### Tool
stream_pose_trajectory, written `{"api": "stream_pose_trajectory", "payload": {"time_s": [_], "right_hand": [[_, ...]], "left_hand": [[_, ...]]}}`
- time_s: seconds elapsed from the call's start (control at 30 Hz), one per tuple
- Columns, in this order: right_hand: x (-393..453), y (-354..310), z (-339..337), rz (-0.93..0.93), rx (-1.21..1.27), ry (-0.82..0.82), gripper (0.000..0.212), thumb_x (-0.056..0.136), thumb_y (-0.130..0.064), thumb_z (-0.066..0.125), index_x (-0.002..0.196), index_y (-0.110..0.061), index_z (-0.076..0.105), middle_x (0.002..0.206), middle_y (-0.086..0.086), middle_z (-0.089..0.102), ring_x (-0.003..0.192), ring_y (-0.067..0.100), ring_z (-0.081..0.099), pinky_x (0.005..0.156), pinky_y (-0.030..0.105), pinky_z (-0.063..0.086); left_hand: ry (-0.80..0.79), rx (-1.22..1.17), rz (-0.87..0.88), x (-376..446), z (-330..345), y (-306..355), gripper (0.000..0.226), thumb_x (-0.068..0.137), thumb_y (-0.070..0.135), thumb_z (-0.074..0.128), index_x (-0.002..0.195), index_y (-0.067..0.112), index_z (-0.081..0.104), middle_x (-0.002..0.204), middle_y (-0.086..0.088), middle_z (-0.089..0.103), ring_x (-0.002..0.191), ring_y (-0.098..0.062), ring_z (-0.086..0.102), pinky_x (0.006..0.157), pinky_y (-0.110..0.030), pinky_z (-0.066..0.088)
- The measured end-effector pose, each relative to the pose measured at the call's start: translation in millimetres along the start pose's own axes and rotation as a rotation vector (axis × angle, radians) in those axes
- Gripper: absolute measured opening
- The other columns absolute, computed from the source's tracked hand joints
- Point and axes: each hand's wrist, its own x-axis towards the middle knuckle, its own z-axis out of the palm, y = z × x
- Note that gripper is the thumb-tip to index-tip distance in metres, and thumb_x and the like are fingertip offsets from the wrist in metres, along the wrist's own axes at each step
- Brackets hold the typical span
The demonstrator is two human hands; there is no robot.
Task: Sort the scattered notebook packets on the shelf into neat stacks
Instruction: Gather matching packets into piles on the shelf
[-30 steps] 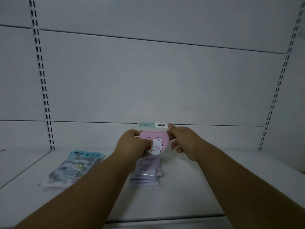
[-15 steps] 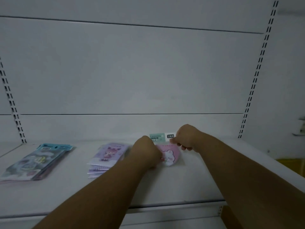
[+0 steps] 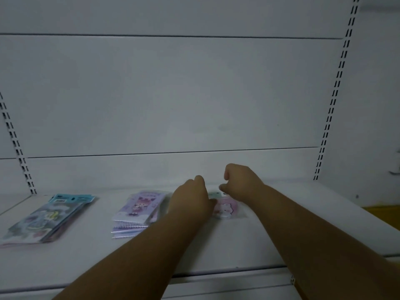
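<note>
Low in the middle of the frame, both my forearms reach in from the bottom edge toward a pink packet [image 3: 227, 207] that lies flat on the white shelf [image 3: 86, 252], just right of centre. It carries a pale cartoon bear on its face and a green and white header strip at its far end. My left hand [image 3: 191, 201] sits at the packet's left edge, back of the hand toward me, fingers curled under; one fingertip seems to touch the packet's near left corner, but whether the fingers actually pinch it I cannot tell, since the hand hides them. My right hand [image 3: 240, 180] hovers over the far end of the packet, by the header strip, with its fingers bent loosely downward; it looks to be just above or barely touching the strip, and I cannot tell whether anything is caught between finger and thumb. Left of my left wrist, touching nothing else, stands a purple stack [image 3: 138, 211] of packets with a cartoon girl on top, spiral bindings showing along its near edge, the pile a little fanned. Further out, at the lower left of the frame and well apart from the purple stack, lies a blue stack [image 3: 49, 217] of packets with teal headers, slanted and spread. Behind everything rises the white back panel [image 3: 173, 94], with slotted uprights [image 3: 334, 98] running up at the left and right sides of the frame.
</note>
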Motion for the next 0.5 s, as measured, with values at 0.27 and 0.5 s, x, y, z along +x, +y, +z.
{"api": "stream_pose_trajectory", "payload": {"time_s": [0.27,0.5], "right_hand": [[-22.6,-122.2,-23.4,-0.305,0.028,0.212,0.043,0.079,-0.04,0.066,0.114,-0.022,0.05,0.108,0.004,0.055,0.094,0.022,0.055,0.075,0.036,0.05],[-53.3,-330.1,0.5,-0.552,0.053,0.211,0.04,0.082,-0.046,0.061,0.113,-0.023,0.05,0.107,0.003,0.054,0.093,0.024,0.055,0.075,0.037,0.05]], "left_hand": [[0.179,0.118,0.04,-21.5,-95.1,-89.5,0.038,0.081,0.044,0.065,0.112,0.023,0.055,0.103,0.002,0.063,0.088,-0.016,0.058,0.073,-0.029,0.048],[0.225,0.193,-0.134,-119.5,-209.1,-259.1,0.036,0.08,0.047,0.064,0.109,0.028,0.056,0.099,0.006,0.062,0.085,-0.013,0.055,0.07,-0.025,0.044]]}}
